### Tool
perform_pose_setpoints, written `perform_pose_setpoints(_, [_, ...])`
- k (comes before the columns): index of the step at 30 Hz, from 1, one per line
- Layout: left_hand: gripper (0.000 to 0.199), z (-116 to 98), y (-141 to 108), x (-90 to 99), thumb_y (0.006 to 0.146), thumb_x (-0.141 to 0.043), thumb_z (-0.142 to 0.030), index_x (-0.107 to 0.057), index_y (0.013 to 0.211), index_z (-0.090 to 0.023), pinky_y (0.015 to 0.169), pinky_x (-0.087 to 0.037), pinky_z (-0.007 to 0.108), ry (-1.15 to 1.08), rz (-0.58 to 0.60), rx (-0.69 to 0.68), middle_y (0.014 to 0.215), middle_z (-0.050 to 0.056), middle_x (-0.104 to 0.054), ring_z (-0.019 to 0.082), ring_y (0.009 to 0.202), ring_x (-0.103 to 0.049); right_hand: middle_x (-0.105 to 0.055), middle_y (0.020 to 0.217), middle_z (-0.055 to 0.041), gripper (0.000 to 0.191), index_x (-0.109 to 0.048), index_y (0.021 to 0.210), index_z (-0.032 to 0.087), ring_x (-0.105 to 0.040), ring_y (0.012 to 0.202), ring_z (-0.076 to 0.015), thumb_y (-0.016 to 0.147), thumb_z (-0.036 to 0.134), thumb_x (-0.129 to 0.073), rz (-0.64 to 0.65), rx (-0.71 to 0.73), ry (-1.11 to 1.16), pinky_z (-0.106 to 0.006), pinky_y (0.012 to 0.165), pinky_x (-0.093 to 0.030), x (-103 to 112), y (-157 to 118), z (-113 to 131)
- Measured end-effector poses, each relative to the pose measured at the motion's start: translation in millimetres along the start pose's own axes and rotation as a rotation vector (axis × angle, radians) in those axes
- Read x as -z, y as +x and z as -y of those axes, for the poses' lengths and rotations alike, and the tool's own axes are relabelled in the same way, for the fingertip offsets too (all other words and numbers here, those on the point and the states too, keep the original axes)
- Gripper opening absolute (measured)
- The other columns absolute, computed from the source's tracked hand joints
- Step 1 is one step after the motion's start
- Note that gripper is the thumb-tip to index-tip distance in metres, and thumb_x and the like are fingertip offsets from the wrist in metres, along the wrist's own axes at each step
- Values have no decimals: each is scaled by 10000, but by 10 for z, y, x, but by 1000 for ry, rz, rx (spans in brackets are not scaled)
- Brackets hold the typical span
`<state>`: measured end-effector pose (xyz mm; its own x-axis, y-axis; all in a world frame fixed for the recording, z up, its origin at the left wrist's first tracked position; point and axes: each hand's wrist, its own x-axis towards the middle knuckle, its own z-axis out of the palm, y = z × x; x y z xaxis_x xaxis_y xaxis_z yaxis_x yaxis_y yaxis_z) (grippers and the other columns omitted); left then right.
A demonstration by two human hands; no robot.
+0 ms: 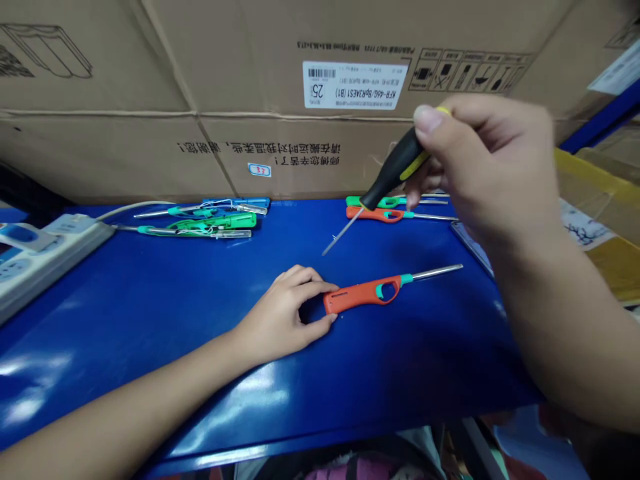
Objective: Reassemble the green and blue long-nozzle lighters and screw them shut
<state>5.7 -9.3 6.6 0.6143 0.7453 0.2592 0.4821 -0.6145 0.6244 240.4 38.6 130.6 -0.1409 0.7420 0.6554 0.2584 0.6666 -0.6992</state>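
An orange long-necked gas lighter [363, 295] with a turquoise trigger lies on the blue table, its metal tube pointing right. My left hand [295, 310] pinches the butt end of that lighter between thumb and fingers. Raised above the table, my right hand [493, 160] grips a black and yellow screwdriver [395, 167] by the handle. The screwdriver's shaft slants down to the left, and its tip is apart from the lighter, with a tiny piece showing near the tip that is too small to name.
Behind stands a large cardboard box [125, 153]. Green and blue lighters [215, 223] with clear-handled tools lie at the back left, beside a white power strip [50, 253]. Another orange lighter [373, 214] and a green one [367, 201] lie at the back right. A yellow transparent bin [600, 180] stands at right.
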Motion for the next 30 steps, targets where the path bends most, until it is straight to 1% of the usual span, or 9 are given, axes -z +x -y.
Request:
perform_pose_setpoints(2, [335, -5, -11, 11, 841, -690, -227, -684, 1175, -209, 953, -490, 421, 46, -4, -2, 1095, 66, -683, 243, 1039, -606, -645, 603, 4, 269, -631, 722, 196, -631, 501, -122, 911, 381, -681, 30, -196, 187, -229, 467, -497, 38, -21, -137])
perform_pose_setpoints(5, [415, -15, -17, 31, 834, -709, -300, -641, 1234, -214, 966, -484, 456, 148, 6, -5, 1184, 85, -672, 275, 1100, -597, -711, 742, -23, 175, -632, 793, 192, -705, 640, -144, 913, 318, -634, -127, -423, 400, -228, 535, -574, 97, -155, -328])
perform_pose_setpoints(9, [555, -37, 16, 39, 904, -675, -468, -552, 1378, -206, 973, -486, 487, 251, 42, -21, 1296, 126, -625, 311, 1165, -573, -701, 735, -11, 146, -611, 780, 184, -712, 656, -136, 868, 294, -648, -336, -630, 638, -221, 567, -632, 234, -296, -570])
perform_pose_setpoints(12, [453, -49, 42, 36, 971, -598, -423, -573, 1358, -189, 938, -506, 496, 293, 73, -18, 1220, 135, -626, 303, 1086, -587, -714, 738, -3, 128, -598, 773, 191, -722, 660, -132, 816, 225, -713, -393, -732, 745, -213, 584, -655, 333, -293, -709])
perform_pose_setpoints(17, [251, -35, 56, 109, 990, -548, -257, -618, 1220, -186, 938, -552, 437, 287, 53, -32, 1159, 114, -618, 251, 1039, -618, -743, 780, -18, 161, -624, 741, 179, -737, 708, -104, 735, 91, -758, -367, -691, 764, -140, 655, -638, 376, -280, -794])
perform_pose_setpoints(19, [257, -14, 87, 206, 997, -527, -240, -601, 1238, -195, 941, -565, 400, 291, 23, -46, 1162, 108, -608, 231, 1035, -632, -733, 751, -4, 188, -622, 724, 183, -731, 695, -105, 713, 118, -798, -334, -663, 756, -155, 656, -638, 361, -305, -810])
perform_pose_setpoints(22, [283, 38, 209, 414, 1010, -495, -266, -580, 1267, -183, 974, -548, 433, 323, -54, -66, 1171, 122, -574, 248, 1058, -615, -722, 733, 12, 233, -651, 781, 191, -716, 676, -118, 679, 199, -860, -273, -615, 724, -210, 639, -637, 325, -350, -831])
perform_pose_setpoints(26, [297, 150, 527, 572, 1013, -488, -312, -589, 1253, -168, 966, -546, 463, 362, -146, -92, 1147, 122, -548, 255, 1045, -607, -702, 736, 28, 330, -697, 932, 209, -682, 683, -118, 692, 356, -870, -213, -536, 660, -247, 660, -601, 270, -398, -841])
perform_pose_setpoints(30, [274, 330, 988, 412, 991, -554, -294, -626, 1214, -154, 950, -557, 449, 378, -168, -106, 1110, 117, -592, 241, 1011, -628, -646, 641, 29, 432, -716, 1013, 192, -587, 598, -122, 738, 510, -814, -128, -489, 561, -270, 597, -524, 203, -455, -901])
